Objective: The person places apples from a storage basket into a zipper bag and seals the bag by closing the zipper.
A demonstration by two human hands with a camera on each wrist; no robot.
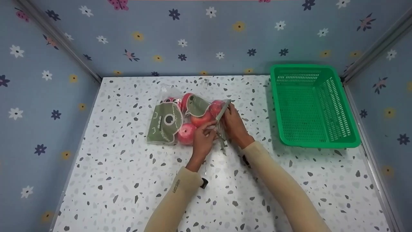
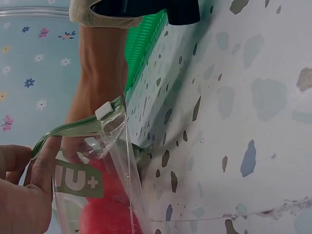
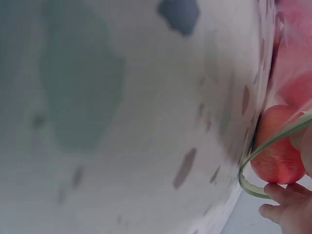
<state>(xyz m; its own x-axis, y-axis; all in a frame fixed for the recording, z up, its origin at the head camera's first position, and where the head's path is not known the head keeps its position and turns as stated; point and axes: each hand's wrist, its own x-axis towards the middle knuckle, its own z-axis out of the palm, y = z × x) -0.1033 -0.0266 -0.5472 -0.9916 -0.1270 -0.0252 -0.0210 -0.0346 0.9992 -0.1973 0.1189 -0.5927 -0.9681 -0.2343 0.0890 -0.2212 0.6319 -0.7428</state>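
A clear zip bag (image 1: 164, 124) with a green cartoon print lies on its side, holding several red apples (image 1: 201, 119). Its mouth faces right. My left hand (image 1: 203, 140) pinches the green zip strip (image 2: 73, 127) between thumb and fingers; a white slider (image 2: 104, 110) sits farther along that strip. At the mouth, my right hand (image 1: 236, 124) has its fingers (image 3: 287, 195) against an apple (image 3: 280, 163) framed by the strip. Part of the right hand is hidden behind the bag in the left wrist view.
A green plastic basket (image 1: 349, 129) stands at the right, near the back wall (image 1: 206, 38). The speckled white table (image 1: 122, 193) is bordered by flower-patterned panels at the back and both sides.
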